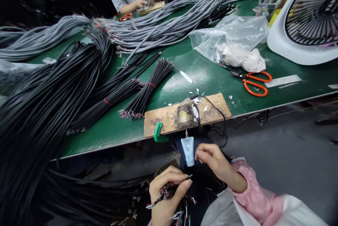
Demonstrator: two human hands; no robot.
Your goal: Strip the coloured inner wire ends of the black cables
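While the left hand (170, 205) pinches a thin wire end (189, 176) between thumb and forefinger, with more coloured strands (165, 193) gathered in its curled palm, that grip looks best kept light and close to the tip, so the strands lie even and none splay. The right hand (215, 162) is half curled right beside the pale blue piece (188, 151); whether its fingertips touch that piece or hold anything, I cannot tell. The blue piece sits on a short shaft (186, 133) jutting from the motor (184, 116) toward the person, so a straight approach in line with that shaft seems wise, with fingertips and pink sleeve (260, 197) clear of anything that may spin. The motor rests on a wooden board (158, 118), and a green clamp (159, 133) grips its near edge at the table (111, 134); a firm clamp should help steadiness. Farther off, orange-handled scissors (246, 76) lie within view, blades away from the hands
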